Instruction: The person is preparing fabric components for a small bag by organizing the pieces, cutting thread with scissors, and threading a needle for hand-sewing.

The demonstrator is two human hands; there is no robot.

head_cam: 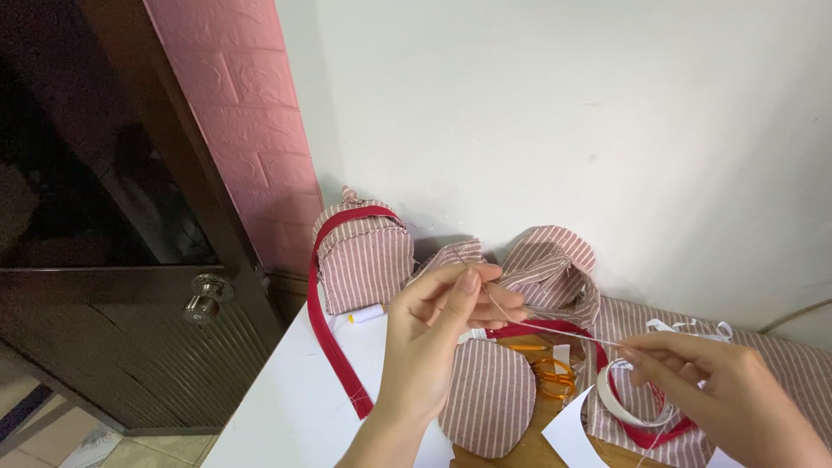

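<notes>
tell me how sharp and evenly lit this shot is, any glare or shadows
Head view: soft even light, no harsh glare; the dark wooden door is dim; the striped pink fabric pouch casts a faint shadow on the white wall; left hand and right hand are slightly soft.

Your left hand: raised upright from the lower edge, forearm below it, thumb and forefinger pinched together at the top, other fingers curled. Your right hand: entering from lower right, palm down, fingertips pinched and pointing left.
</notes>
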